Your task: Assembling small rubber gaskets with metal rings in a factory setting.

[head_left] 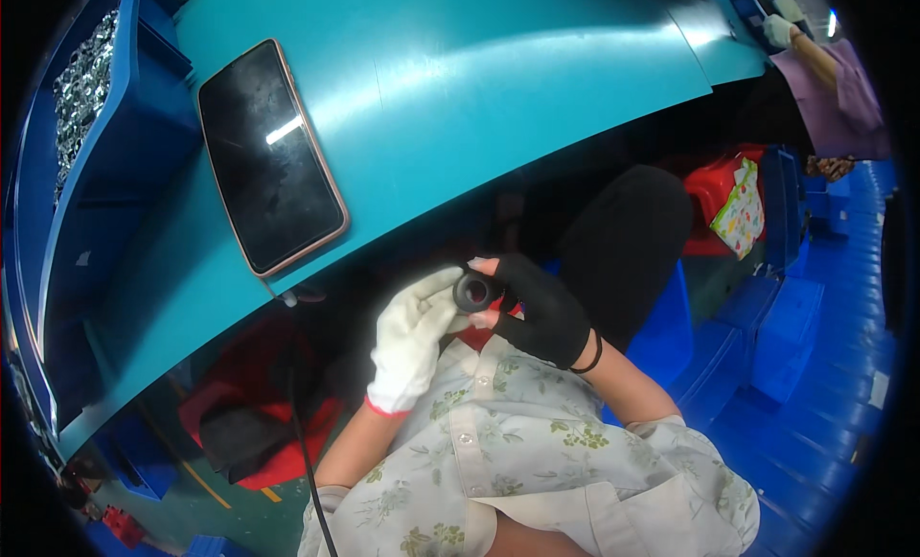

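Note:
Between my two hands, above my lap, is a small dark round ring-shaped part point(473, 293) with a hole through its middle. My left hand point(412, 332), in a white knit glove, pinches its left side. From the other side my right hand point(539, 310), in a black fingerless glove, grips it with bare thumb and fingertips. The part is held off the near edge of the teal table. A phone with a dark screen point(273, 155) lies on the table, beyond my left hand.
A blue bin point(125, 155) with many small shiny metal pieces stands on the teal table point(460, 97) at the left. Red stools point(259, 432) and blue crates point(757, 337) are on the floor around me. At the far right a co-worker's gloved hand point(778, 30) shows.

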### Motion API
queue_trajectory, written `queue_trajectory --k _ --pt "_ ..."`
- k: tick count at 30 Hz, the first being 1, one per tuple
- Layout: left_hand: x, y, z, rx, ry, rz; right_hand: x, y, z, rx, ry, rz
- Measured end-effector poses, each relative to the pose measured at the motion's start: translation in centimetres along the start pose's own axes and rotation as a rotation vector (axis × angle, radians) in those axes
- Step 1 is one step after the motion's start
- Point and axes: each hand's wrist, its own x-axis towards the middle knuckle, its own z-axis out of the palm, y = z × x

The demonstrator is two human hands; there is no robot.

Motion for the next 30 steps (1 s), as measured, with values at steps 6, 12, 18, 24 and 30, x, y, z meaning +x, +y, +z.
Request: queue_trajectory --k 6,12,18,24,30 --pt "-0.8 2.4 -0.2 0.763 -0.163 0.383 1.2 -0.8 -1.1 0.293 -0.319 0.256" --pt "-0.2 1.4 -1.6 0.129 -0.062 -0.002 4.9 -7.2 -5.8 -0.157 -0.121 -0.148" --pt "-0.1 1.4 -1.0 -0.213 0.048 -0.130 18.8 -6.3 -9.7 -0.511 0.439 -0.465" --pt "0.5 1.8 -1.0 -0.345 0.068 -0.145 24.2 -3.9 -9.9 -0.918 0.532 -0.293" --pt "0.4 2.3 -0.5 -0.317 0.016 -0.115 15.8 -5.9 -8.6 -0.467 0.242 -0.286"
